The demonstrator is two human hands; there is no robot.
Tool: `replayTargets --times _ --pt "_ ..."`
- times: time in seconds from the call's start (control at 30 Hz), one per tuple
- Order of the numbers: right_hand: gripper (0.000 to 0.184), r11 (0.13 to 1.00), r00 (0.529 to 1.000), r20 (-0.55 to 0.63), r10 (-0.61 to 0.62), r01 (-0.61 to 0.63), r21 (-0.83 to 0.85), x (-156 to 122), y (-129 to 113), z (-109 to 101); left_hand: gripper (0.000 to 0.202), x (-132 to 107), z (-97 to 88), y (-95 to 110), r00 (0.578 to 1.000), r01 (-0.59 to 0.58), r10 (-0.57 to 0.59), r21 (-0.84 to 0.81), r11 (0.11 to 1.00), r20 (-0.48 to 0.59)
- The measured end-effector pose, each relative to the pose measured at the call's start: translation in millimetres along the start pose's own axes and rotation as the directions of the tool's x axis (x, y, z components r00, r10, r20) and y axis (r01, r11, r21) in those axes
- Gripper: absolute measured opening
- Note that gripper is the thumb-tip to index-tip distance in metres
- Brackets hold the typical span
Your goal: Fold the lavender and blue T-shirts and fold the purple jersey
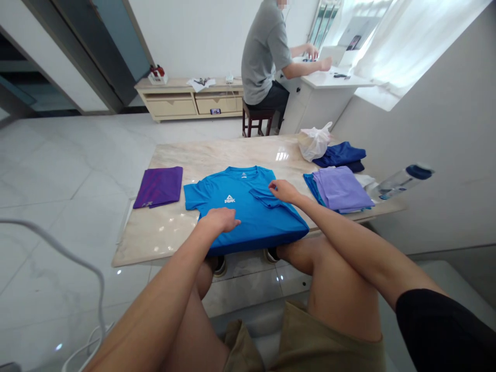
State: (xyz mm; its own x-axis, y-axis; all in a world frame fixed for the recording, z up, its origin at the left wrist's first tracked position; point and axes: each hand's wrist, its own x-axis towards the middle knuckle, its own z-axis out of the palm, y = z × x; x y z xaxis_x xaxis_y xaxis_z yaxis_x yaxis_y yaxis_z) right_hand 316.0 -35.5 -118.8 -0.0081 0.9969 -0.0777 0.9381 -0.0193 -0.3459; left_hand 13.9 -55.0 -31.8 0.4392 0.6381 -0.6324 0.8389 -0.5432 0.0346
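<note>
A blue T-shirt (251, 222) with a white chest logo lies spread on the marble-topped table (170, 155), its collar away from me and its lower edge hanging over the near side. The sleeve on the right is folded inward across the front; the left one sticks out flat. My left hand (222, 219) rests palm down on the shirt below the logo, fingers stretched out and partly hidden. At the shirt's right side, my right hand (284, 191) has curled fingers closed on the fabric by the folded sleeve.
Left of the shirt lies a folded purple garment (159, 186). To the right are a stack topped by a lavender garment (341, 187), a clear bottle (403, 182), a white plastic bag (314, 142) and dark blue clothing (343, 154). Beyond, a person (263, 57) sits at a white desk (329, 78).
</note>
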Motion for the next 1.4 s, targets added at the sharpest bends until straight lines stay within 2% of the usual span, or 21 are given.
replayTargets --times 0.13,0.2,0.3,0.4,0.47,0.57,0.63,0.77,0.83,0.93,1.07,1.2,1.4 --pt "0.040 0.990 0.993 0.121 0.014 0.003 -0.143 -1.9 -16.6 21.9 0.058 2.4 1.5 0.0 1.000 0.006 -0.006 -0.010 1.000 0.004" --pt "0.036 0.986 0.987 0.160 0.004 0.022 -0.163 2.5 -23.2 29.8 0.058 3.2 1.9 0.0 1.000 0.004 -0.004 -0.006 1.000 0.005" --pt "0.020 0.989 0.958 0.273 -0.083 0.113 -0.096 13.3 -24.6 31.9 0.058 3.8 2.4 -1.5 1.000 0.004 -0.004 -0.007 1.000 0.001" --pt "0.025 0.977 0.893 0.397 -0.213 0.206 0.060 23.6 -19.1 27.6 0.057 4.0 2.3 -4.1 1.000 0.004 -0.004 -0.027 1.000 0.000" --pt "0.029 0.978 0.911 0.356 -0.210 0.201 0.064 28.3 -15.6 26.3 0.056 4.1 2.0 -5.4 1.000 0.000 0.000 -0.029 1.000 0.000" --pt "0.034 0.983 0.957 0.250 -0.146 0.169 -0.073 33.1 -14.2 29.7 0.057 4.1 2.1 -6.0 1.000 -0.004 0.004 -0.011 1.000 0.009" --pt "0.040 0.976 0.959 0.251 -0.131 0.169 -0.137 35.6 -16.2 34.1 0.057 4.0 2.7 -6.6 1.000 -0.002 0.003 -0.011 1.000 0.010" --pt "0.062 0.972 0.950 0.283 -0.134 0.181 -0.149 40.9 -27.1 42.1 0.057 1.6 4.0 -9.8 1.000 0.009 -0.009 -0.042 0.999 -0.017" --pt "0.060 0.980 0.954 0.287 -0.092 0.138 -0.145 43.4 -34.7 44.0 0.057 -0.6 4.0 -11.9 1.000 0.012 -0.013 -0.049 0.999 -0.021" --pt "0.044 0.987 0.963 0.269 0.007 0.036 -0.155 46.4 -44.8 44.6 0.058 -3.7 3.4 -14.3 1.000 0.014 -0.015 -0.056 0.998 -0.012" --pt "0.026 0.984 0.972 0.221 0.079 -0.041 -0.172 49.6 -53.1 44.4 0.058 -5.8 3.6 -17.2 1.000 0.010 -0.011 -0.075 0.997 -0.008" --pt "0.025 0.980 0.976 0.179 0.124 -0.092 -0.175 53.1 -60.6 43.1 0.055 -7.5 5.3 -22.1 1.000 0.011 -0.013 -0.090 0.996 -0.021" --pt "0.035 0.974 0.987 0.072 0.147 -0.131 -0.184 57.1 -74.0 37.1 0.056 -9.4 9.2 -34.1 1.000 0.012 -0.016 -0.136 0.991 -0.025"
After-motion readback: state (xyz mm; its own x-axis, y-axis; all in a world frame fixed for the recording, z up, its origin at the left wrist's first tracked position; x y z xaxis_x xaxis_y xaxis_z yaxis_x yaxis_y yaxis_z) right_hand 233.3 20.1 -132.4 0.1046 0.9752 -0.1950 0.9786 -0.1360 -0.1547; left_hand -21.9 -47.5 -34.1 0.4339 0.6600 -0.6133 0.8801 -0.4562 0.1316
